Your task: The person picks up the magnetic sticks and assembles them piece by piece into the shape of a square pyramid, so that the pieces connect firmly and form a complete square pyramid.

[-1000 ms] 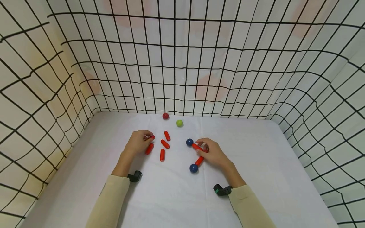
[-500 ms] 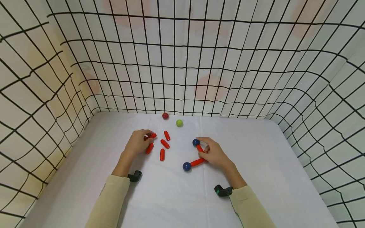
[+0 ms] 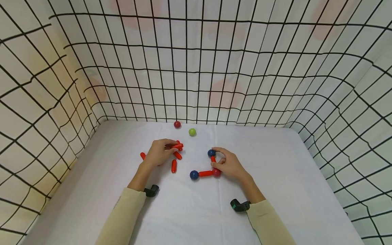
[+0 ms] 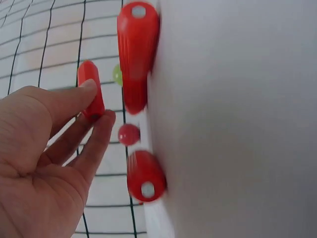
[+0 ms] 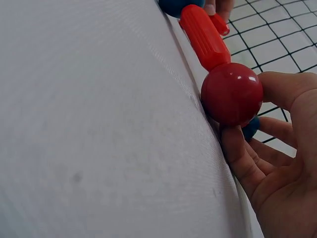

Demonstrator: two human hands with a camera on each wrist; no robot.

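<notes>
My left hand (image 3: 159,152) pinches a red magnetic rod (image 4: 87,71) between thumb and fingers, held over the loose red rods. Of those, one rod (image 3: 174,166) lies nearest me and another (image 3: 177,155) sits just beyond it; others are partly hidden by the hand. My right hand (image 3: 231,165) grips an L-shaped piece at its corner, a dark red ball (image 5: 232,94). From this ball one red rod (image 3: 205,173) runs left to a blue ball (image 3: 194,175). A second rod (image 3: 213,159) leads away to another blue ball (image 3: 211,153), close to my fingertips.
At the back of the white-covered table (image 3: 190,211) lie a loose red ball (image 3: 177,124) and a green ball (image 3: 192,131). Black wire grid (image 3: 196,72) walls off the back and both sides. Each wrist wears a dark camera band.
My left hand has moved right with its rod, uncovering a rod on its left. The L-shaped piece has turned under my right hand: its near blue ball swung left and the red corner ball shows.
</notes>
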